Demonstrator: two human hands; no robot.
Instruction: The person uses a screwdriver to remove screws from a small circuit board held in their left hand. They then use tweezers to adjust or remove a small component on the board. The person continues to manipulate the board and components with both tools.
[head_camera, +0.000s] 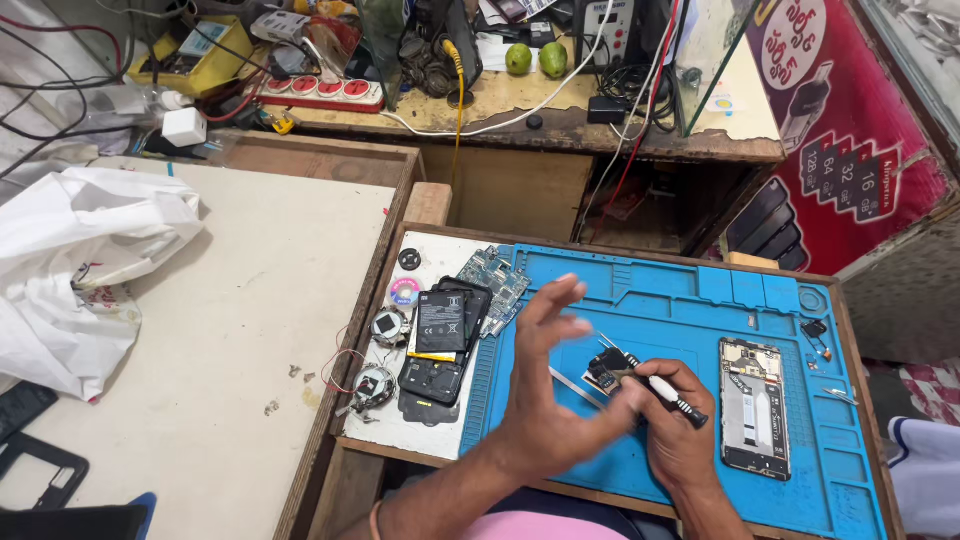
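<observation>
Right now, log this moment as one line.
left hand open, raised, blurred | right hand holds screwdriver over small phone part | blue mat | opened phone to the right

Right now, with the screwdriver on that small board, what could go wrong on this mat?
1. The right hand holds the screwdriver on the small circuit board, while the left hand hangs open above it, so the board might slide.
2. Tweezers lie loose beside the board and could be knocked.
3. The opened phone sits exposed near the right hand; a stray tool might strike it.
</observation>
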